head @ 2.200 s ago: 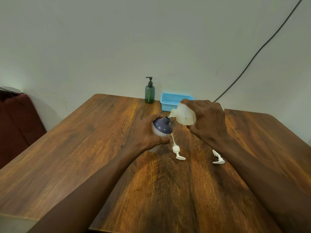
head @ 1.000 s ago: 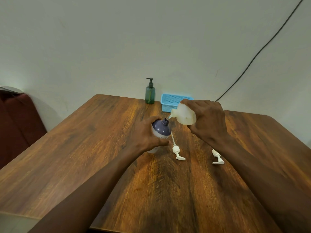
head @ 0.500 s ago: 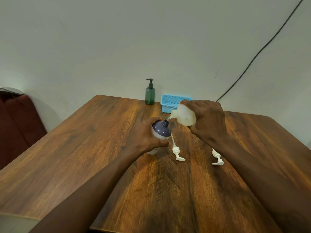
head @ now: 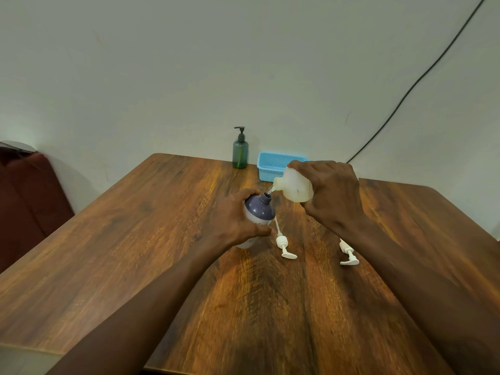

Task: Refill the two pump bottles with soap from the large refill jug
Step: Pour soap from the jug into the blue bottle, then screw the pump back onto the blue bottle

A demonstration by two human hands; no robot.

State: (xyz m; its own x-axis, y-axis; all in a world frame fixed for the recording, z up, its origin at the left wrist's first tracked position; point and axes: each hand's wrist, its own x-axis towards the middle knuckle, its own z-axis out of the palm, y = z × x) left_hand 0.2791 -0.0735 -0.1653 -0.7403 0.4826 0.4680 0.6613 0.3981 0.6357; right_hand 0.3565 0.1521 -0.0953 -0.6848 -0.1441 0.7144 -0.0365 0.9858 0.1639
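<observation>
Head view: before the blue basket (head: pixel 270 166), left hand (head: pixel 235 220) grips the open purple bottle (head: pixel 259 209), right hand (head: pixel 332 196) clamps the tipped refill jug (head: pixel 296 186); fill 1 seems underway, 2 pump heads (head: pixel 284 244) unfitted

Purple-topped white bottle (head: pixel 259 211), cream jug (head: pixel 296 186), dark green bottle (head: pixel 240 155), blue basket (head: pixel 272 166), wood-grain brown table (head: pixel 135 239).

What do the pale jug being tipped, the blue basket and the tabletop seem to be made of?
Jug: probably translucent matt plastic; its milky walls glow with light. Basket: looks like moulded plastic, light blue, walls pierced in a fine grid. Tabletop: wood or wood-look laminate, I cannot tell which; dark grain streaks under a soft sheen.
</observation>
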